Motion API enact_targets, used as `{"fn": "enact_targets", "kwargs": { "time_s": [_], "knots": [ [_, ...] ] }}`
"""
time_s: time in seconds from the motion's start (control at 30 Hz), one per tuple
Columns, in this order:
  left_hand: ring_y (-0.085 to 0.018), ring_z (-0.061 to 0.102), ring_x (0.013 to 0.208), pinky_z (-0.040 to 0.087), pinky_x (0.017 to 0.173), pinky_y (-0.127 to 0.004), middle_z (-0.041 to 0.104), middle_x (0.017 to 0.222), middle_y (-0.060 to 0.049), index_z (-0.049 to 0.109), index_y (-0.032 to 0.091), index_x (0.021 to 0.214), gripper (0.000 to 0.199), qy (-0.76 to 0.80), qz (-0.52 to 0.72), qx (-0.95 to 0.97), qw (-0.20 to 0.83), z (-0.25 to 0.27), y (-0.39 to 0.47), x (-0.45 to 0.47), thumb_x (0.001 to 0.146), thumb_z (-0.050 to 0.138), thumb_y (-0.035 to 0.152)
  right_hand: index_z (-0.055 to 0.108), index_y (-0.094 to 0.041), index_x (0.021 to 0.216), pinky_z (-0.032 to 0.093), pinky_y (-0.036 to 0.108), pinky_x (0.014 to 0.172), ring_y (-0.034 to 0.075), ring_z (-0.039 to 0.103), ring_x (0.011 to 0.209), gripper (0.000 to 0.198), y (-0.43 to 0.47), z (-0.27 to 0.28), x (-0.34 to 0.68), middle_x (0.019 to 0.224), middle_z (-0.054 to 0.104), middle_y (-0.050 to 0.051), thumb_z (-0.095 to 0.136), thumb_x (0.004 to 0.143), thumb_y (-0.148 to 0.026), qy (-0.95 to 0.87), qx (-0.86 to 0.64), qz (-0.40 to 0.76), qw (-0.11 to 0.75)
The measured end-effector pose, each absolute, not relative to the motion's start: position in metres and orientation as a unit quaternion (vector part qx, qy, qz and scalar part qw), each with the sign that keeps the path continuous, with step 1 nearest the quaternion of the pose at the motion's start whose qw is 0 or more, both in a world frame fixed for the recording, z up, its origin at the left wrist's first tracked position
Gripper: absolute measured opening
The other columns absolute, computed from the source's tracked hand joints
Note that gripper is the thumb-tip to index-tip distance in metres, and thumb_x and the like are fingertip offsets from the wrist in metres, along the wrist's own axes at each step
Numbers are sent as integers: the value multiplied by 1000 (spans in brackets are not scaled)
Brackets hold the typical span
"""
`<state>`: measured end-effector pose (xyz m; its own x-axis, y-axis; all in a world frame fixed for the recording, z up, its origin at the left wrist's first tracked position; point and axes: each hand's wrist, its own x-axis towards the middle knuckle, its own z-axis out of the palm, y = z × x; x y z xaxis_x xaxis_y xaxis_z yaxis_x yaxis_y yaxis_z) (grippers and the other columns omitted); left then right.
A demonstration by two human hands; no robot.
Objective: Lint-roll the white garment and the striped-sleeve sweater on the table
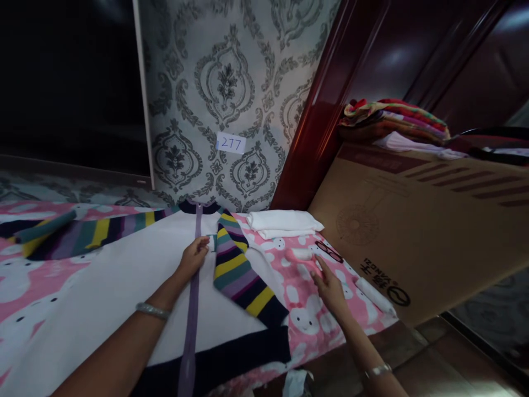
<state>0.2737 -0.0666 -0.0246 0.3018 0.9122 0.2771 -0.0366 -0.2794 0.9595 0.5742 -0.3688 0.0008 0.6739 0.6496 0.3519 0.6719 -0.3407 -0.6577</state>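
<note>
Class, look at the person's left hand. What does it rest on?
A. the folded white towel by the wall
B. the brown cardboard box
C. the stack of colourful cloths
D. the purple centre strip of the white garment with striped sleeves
D: the left hand lies with its fingers on the purple centre strip of the white garment with striped sleeves, spread flat on the pink rabbit-print sheet.

Left hand (193, 258) resting on white garment (124, 275) beside purple placket strip (192, 298), fingertips at collar end. Striped sleeve (239, 270) folded between hands. Right hand (328, 286) flat on pink rabbit-print blanket (306, 314), just below pale roll, possibly cloth (300, 254). Folded white towel (283, 221) beyond; cardboard box (421, 220) right of right hand.
</note>
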Motion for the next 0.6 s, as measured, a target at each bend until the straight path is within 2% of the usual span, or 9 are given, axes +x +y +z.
{"fn": "enact_targets", "kwargs": {
  "time_s": [0.17,0.27,0.33,0.43,0.53,0.6],
  "knots": [
    [-27,65,89,49,92,-42,73,88,-6,73,26,79,24,333,472,679,453,-23,-70,273,56,73,30,52,-12,142,53,39,77,29,70,92,64,-330,-27,613,109,74,16,39,88,-45,-356,-867,-65,342],
    [-29,63,92,47,96,-44,73,86,-5,74,28,74,20,324,471,693,439,-23,-71,275,54,72,24,56,-11,138,53,44,73,34,70,89,61,-328,-37,622,101,75,19,40,89,-42,-362,-887,-84,274],
    [-30,62,93,45,98,-44,73,85,-5,73,29,71,19,319,470,697,438,-24,-71,276,54,72,22,60,-14,135,52,49,72,39,68,93,57,-330,-39,615,105,72,23,45,86,-40,-371,-887,-125,245],
    [-29,61,92,46,97,-42,72,84,-4,73,29,70,18,318,469,694,444,-25,-71,278,55,71,21,62,-20,133,52,52,85,39,61,111,52,-330,-35,576,121,66,21,46,87,-36,-423,-845,-172,278],
    [-27,60,85,47,91,-40,70,81,-4,73,28,69,15,327,468,686,451,-22,-73,277,57,70,20,60,-21,135,52,45,93,30,62,110,48,-325,-29,512,116,68,13,41,93,-34,-541,-770,-82,328],
    [-24,59,78,49,85,-37,68,78,-3,73,28,69,13,332,465,680,460,-19,-76,277,59,70,20,58,-22,138,52,43,94,28,62,108,49,-320,-25,475,115,69,12,49,91,-30,-575,-762,-18,298]
  ]
}}
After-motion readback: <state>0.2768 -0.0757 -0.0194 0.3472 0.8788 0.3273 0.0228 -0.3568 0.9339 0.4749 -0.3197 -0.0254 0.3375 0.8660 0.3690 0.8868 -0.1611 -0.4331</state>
